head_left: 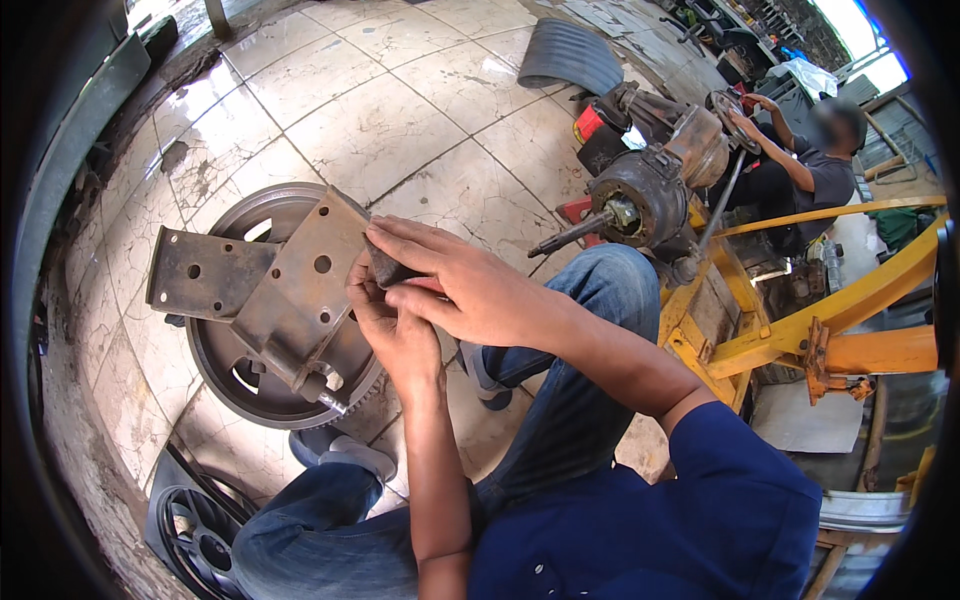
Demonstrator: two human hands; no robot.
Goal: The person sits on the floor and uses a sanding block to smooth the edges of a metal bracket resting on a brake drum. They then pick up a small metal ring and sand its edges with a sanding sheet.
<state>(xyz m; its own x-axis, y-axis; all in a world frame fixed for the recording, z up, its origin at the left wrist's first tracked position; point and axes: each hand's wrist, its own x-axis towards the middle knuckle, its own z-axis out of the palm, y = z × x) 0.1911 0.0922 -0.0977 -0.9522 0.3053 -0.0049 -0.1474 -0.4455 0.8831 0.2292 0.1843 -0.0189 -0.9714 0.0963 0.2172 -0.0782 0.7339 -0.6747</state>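
Close together in front of me, both my hands are on a dark grey, wedge-shaped piece with a bit of red beside it; its kind cannot be made out. The fingers of my left hand curl around its near side. My right hand lies over it from the right, fingers close together and thumb underneath. Just left of them, a rusty steel bracket plate with round holes rests over a large toothed flywheel. A second holed plate lies beside it. A short metal cylinder sits at the bracket's near end.
Beyond my knee stands a greasy axle housing with a protruding shaft, by a yellow steel frame. Another person handles a round metal part. A curved grey sheet lies on the tiled floor. A black fan-like part is at lower left.
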